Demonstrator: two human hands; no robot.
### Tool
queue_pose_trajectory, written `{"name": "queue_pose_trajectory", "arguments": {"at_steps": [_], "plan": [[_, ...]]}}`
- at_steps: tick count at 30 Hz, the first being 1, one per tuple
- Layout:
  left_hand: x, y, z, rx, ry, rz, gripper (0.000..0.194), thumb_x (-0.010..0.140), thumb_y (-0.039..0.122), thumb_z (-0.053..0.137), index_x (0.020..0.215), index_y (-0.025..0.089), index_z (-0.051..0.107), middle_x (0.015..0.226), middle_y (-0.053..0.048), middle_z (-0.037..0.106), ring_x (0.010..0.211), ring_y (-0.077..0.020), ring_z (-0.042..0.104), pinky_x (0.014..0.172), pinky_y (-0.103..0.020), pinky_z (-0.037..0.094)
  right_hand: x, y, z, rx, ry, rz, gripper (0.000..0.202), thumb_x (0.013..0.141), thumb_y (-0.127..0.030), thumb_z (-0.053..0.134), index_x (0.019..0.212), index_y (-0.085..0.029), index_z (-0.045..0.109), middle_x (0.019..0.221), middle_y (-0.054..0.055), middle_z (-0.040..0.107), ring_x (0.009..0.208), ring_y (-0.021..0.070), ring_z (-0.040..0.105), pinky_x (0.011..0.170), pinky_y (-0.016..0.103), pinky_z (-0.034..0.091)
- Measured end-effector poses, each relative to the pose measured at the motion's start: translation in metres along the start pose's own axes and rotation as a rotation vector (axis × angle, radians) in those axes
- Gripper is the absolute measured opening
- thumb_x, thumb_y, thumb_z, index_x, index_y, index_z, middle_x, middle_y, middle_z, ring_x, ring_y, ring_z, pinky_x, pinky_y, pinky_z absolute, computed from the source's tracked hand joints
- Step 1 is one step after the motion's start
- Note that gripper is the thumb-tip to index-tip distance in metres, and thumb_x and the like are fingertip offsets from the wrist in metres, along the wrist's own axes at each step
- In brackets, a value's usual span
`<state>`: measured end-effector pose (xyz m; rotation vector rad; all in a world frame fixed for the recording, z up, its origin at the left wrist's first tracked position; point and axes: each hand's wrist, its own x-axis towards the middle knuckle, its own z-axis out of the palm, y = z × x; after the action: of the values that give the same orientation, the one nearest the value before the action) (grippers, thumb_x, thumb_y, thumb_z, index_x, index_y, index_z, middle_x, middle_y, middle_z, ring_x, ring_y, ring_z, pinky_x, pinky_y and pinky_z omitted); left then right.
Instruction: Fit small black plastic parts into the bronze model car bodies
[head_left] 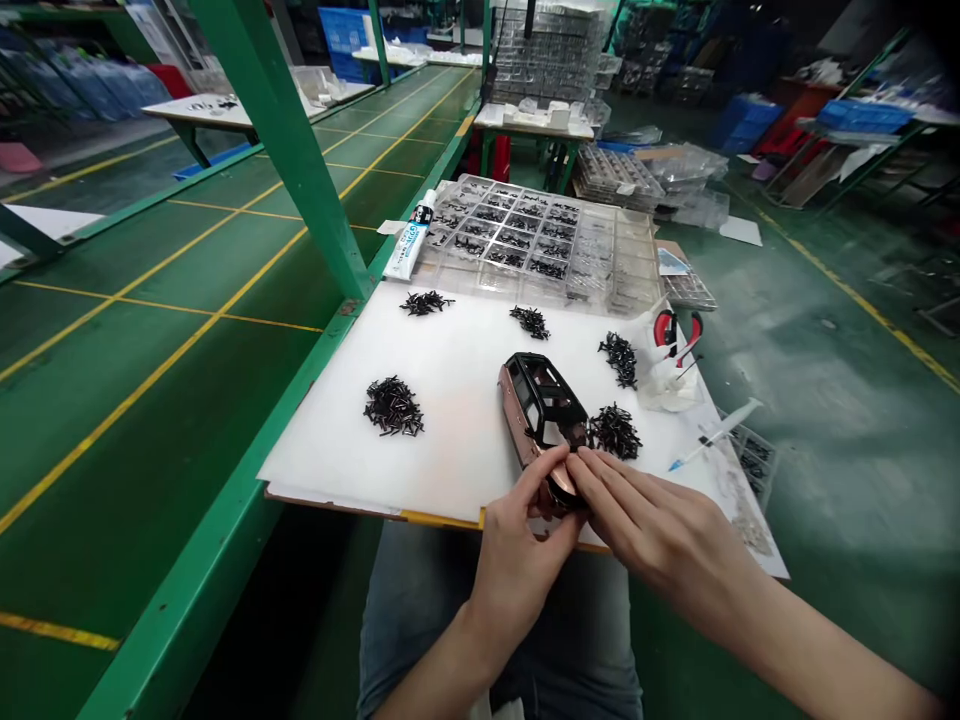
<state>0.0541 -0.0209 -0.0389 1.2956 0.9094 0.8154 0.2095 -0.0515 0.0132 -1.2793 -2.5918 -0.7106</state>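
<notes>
A model car body (541, 400), bronze with a black roof frame and open windows, lies at the front edge of the white foam-topped table (457, 400). My left hand (521, 540) grips its near end, thumb and forefinger closed round the front. From the right, my right hand (652, 510) lays its fingers together over the hood and presses the same end. Any small part under those fingertips is hidden. Just right of the car, close to my right fingers, sits a pile of small black parts (616, 432).
More black part piles (394, 406) lie across the foam. Behind stand clear compartment trays (517, 235) and a glue tube (412, 238). Red-handled pliers (679, 335) and a syringe (716, 435) are at right. A green post (289, 140) and conveyor (172, 300) border the left.
</notes>
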Motion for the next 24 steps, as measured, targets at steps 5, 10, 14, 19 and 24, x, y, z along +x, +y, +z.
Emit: {"name": "queue_pose_trajectory", "arguments": {"at_steps": [5, 10, 14, 19, 24], "plan": [[-0.002, -0.008, -0.001, -0.072, -0.02, -0.062, 0.072, 0.082, 0.026, 0.071, 0.149, 0.028, 0.043, 0.084, 0.002, 0.066, 0.073, -0.014, 0.06, 0.068, -0.021, 0.051, 0.002, 0.012, -0.002, 0.231, -0.036, 0.136, 0.03, 0.092, -0.003, 0.041, 0.109, -0.005, 0.066, 0.1, 0.018, 0.076, 0.083, 0.028, 0.075, 0.06, 0.036, 0.063], [0.001, 0.001, -0.017, -0.412, 0.002, -0.111, 0.08, 0.08, 0.029, 0.079, 0.147, 0.023, 0.037, 0.107, -0.006, 0.074, 0.099, -0.0196, 0.071, 0.088, -0.025, 0.054, -0.004, 0.001, 0.0, 0.738, 0.207, 0.649, 0.035, 0.097, -0.019, 0.055, 0.131, -0.025, 0.058, 0.126, 0.008, 0.068, 0.113, 0.0224, 0.066, 0.096, 0.036, 0.057], [0.008, 0.015, -0.031, -0.493, 0.09, -0.072, 0.074, 0.079, 0.032, 0.082, 0.139, 0.021, 0.041, 0.105, -0.009, 0.076, 0.099, -0.0217, 0.073, 0.088, -0.026, 0.056, -0.005, -0.028, 0.024, 1.385, 0.477, 1.221, 0.022, 0.094, -0.044, 0.063, 0.105, -0.024, 0.066, 0.096, 0.006, 0.071, 0.086, 0.0196, 0.069, 0.073, 0.029, 0.062], [0.007, 0.026, -0.038, -0.445, 0.123, -0.064, 0.061, 0.08, 0.025, 0.08, 0.135, 0.026, 0.053, 0.118, -0.004, 0.072, 0.104, -0.0181, 0.071, 0.085, -0.02, 0.058, 0.02, -0.058, 0.038, 2.188, 0.439, 1.245, 0.037, 0.085, -0.052, 0.074, 0.103, -0.02, 0.074, 0.089, 0.005, 0.068, 0.07, 0.0112, 0.061, 0.062, 0.017, 0.055], [-0.004, 0.024, -0.043, -0.141, 0.256, -0.046, 0.052, 0.08, 0.023, 0.075, 0.129, 0.027, 0.058, 0.116, -0.002, 0.072, 0.099, -0.0156, 0.071, 0.081, -0.017, 0.057, 0.04, -0.069, 0.029, 2.376, 0.49, 1.508, 0.03, 0.074, -0.039, 0.087, 0.096, -0.023, 0.077, 0.091, 0.005, 0.072, 0.07, 0.0095, 0.063, 0.065, 0.015, 0.058]]}}
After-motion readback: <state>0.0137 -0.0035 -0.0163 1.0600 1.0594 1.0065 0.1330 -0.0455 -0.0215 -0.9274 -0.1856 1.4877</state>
